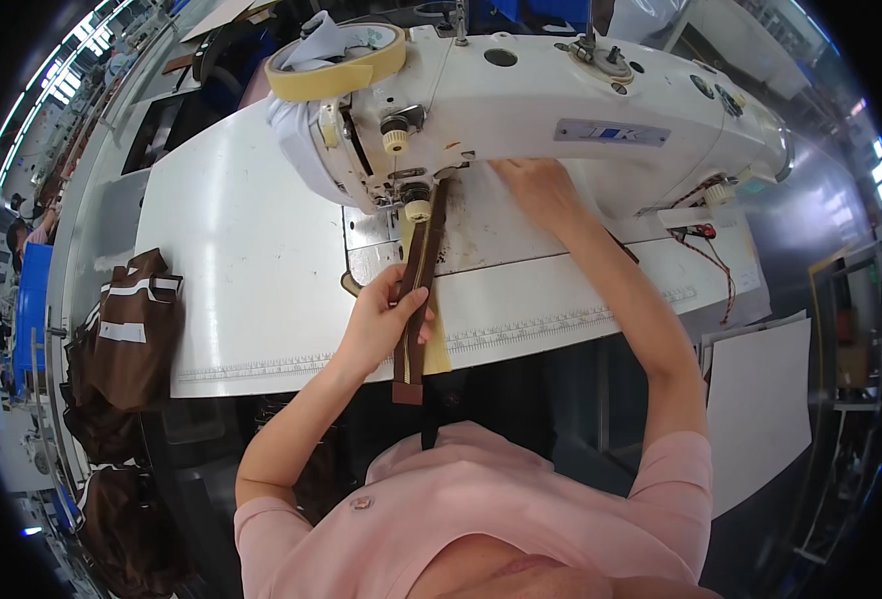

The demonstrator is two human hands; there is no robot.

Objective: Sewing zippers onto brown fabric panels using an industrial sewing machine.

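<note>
My left hand (379,317) pinches a long brown zipper strip (426,250) with pale teeth, thumb on top. The strip runs from the needle area of a white sewing machine (516,105) toward me, and its squared brown end hangs past the table's front edge. Beneath it lies a yellow strip (440,344), showing along the right side. My right hand (539,190) reaches in under the machine's arm, right of the needle area. The machine hides its fingertips, so whether they grip anything is not visible.
A yellow tape roll (336,75) and white cloth sit on the machine head. Brown fabric pieces with white trim (139,309) hang left of the white table (226,250). A ruler scale (551,321) follows the front edge. Twisted red-black wires (726,270) and pale boards (761,399) are at right.
</note>
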